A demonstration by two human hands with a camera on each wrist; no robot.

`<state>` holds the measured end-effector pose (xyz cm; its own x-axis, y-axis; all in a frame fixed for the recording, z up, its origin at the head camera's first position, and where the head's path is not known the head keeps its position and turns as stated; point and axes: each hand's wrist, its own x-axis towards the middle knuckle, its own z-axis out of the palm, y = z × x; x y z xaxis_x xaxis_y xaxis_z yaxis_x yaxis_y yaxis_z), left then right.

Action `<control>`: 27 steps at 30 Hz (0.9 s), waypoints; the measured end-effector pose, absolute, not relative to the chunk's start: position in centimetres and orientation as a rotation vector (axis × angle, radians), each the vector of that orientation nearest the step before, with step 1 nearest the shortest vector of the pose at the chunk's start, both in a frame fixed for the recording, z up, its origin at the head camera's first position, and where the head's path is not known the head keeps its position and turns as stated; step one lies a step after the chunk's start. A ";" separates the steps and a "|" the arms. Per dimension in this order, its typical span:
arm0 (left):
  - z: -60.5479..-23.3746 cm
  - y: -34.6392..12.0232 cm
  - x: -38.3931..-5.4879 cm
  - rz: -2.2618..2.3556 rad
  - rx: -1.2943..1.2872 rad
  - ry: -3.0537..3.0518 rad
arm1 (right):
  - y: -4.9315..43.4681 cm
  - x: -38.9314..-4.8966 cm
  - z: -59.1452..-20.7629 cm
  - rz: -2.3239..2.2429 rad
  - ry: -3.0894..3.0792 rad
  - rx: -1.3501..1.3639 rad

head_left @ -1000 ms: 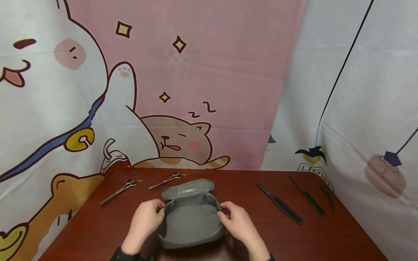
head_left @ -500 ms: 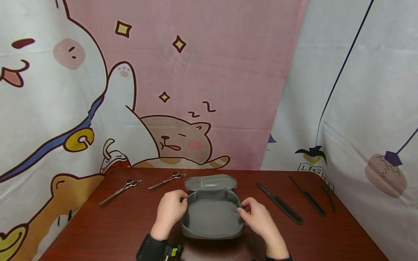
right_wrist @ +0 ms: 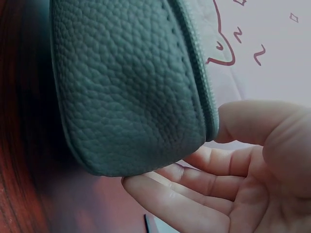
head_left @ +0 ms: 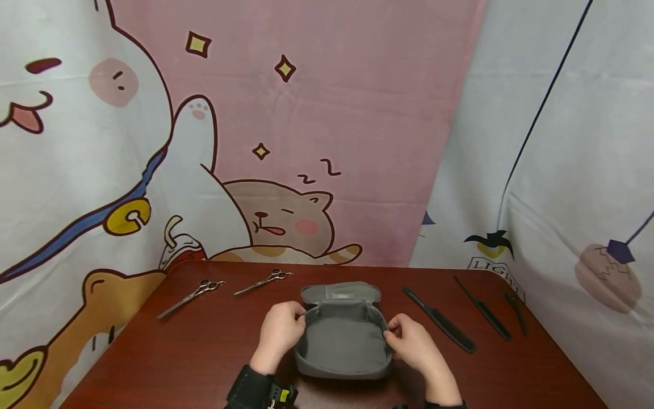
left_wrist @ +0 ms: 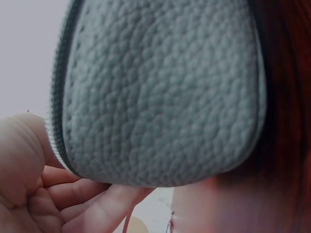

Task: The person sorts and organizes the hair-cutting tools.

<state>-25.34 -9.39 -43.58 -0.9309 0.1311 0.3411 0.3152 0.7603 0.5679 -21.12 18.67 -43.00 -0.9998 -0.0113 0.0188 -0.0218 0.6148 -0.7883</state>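
Observation:
A grey pebbled zip case [head_left: 343, 370] stands with its lid [head_left: 341, 292] folded back and its plain lining showing. My left hand [head_left: 280, 330] grips its left end, thumb at the rim. On the opposite end, my right hand [head_left: 416, 343] pinches the rim the same way. Close up in the left wrist view, the case's end wall [left_wrist: 160, 97] fills most of the picture, with the zipper [left_wrist: 57, 111] along its edge. The right wrist view shows the thumb [right_wrist: 243, 121] at the zipper and fingers curled by the other end wall [right_wrist: 126, 97].
Two pairs of scissors, one [head_left: 186, 299] at the far left and one [head_left: 261, 282] behind the case, lie on the reddish-brown table [head_left: 163, 363]. To the right lie a wide black comb [head_left: 445, 326], a slim comb [head_left: 490, 318] and a small dark tool [head_left: 516, 313]. A cartoon cloth [head_left: 357, 142] hangs behind.
Both hands have carried the case to the right, and it has turned from slightly askew to nearly square. The scissors and combs have stayed in place.

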 end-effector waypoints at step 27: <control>-45.3 -9.5 -25.8 -0.993 -0.353 -2.711 | 19.3 -21.6 -44.6 1.485 -2.854 0.148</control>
<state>-25.83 -9.54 -45.33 -0.9440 0.1447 0.2966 0.3020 0.7409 0.5999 -21.62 19.33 -44.63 -0.9926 -0.1179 -0.0278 -0.0449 0.5715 -0.8194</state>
